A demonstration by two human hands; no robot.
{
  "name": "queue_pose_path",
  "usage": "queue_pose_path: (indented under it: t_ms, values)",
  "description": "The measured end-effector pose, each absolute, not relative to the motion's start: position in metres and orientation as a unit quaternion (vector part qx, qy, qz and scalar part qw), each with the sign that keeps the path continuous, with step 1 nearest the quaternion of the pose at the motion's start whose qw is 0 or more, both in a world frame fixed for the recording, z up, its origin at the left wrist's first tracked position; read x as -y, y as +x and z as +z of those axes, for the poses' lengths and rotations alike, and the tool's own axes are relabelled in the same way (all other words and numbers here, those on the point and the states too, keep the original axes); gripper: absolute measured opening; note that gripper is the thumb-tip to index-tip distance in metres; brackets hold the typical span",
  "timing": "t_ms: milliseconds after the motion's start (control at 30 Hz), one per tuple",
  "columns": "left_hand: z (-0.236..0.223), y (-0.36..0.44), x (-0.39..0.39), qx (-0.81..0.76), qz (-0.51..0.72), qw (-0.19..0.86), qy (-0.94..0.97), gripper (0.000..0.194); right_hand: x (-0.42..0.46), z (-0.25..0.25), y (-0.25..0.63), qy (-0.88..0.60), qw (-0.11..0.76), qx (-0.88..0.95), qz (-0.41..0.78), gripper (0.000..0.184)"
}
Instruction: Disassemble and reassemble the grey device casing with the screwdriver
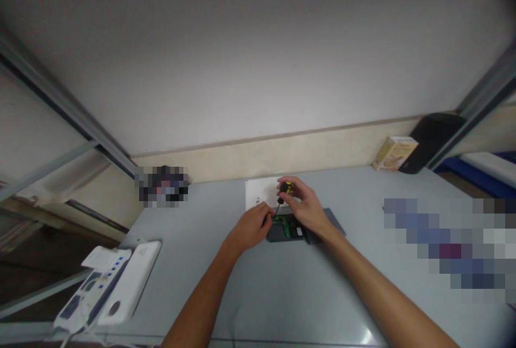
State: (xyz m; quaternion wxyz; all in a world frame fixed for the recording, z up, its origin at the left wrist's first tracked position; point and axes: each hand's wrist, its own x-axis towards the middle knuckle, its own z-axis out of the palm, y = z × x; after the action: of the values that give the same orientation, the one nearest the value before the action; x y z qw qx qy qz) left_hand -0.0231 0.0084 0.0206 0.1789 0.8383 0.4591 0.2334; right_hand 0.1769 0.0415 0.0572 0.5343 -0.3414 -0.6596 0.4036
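My right hand [300,204] is closed around the black and yellow handle of a screwdriver [286,187]. Its thin shaft slants down to the upper left corner of a green circuit board [287,225]. The board sits in a dark, flat device [278,239] lying opened on the table, partly covered by my right hand. My left hand [255,224] rests at the device's left edge near the screwdriver tip, fingers bent together; whatever they pinch is hidden. Behind the hands lies a white sheet [253,187] with several tiny dark screws [258,200] on it.
On the grey table [193,283], a white power strip [94,289] and a white flat box [131,283] lie at left. A yellow carton [393,154] and a black panel [433,141] stand at the back right. Blurred patches cover both sides.
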Motion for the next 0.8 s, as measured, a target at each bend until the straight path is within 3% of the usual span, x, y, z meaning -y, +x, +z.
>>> queue_pose_path:
  t_ms: [800]
  values:
    - [0.0225, -0.0235, -0.0081, -0.462, 0.252, 0.206, 0.825, 0.018, -0.0427, 0.0565, 0.1778, -0.345, 0.549, 0.645, 0.403, 0.028]
